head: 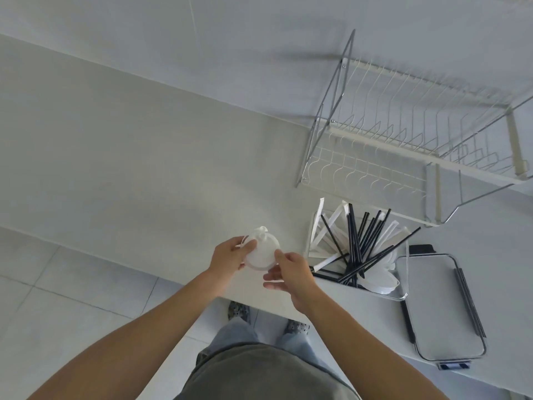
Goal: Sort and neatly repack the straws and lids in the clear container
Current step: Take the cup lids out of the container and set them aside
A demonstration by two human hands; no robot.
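Observation:
My left hand (230, 254) grips a stack of white plastic cup lids (263, 249) over the counter's front edge. My right hand (291, 271) touches the stack's right rim with thumb and fingertips. To the right stands the clear container (403, 287), open, with black straws (362, 243) and white paper-wrapped straws (323, 226) sticking out at mixed angles. More white lids (380, 280) lie in its near end. The container's clear cover (444, 307) lies flat on the counter beside it, with a few black straws (468, 301) resting on top.
A white wire dish rack (403, 134) stands behind the container at the back right. The white counter (144, 168) stretches to the left. A dark object (421, 249) sits behind the cover. Tiled floor (72, 298) and my feet show below the counter edge.

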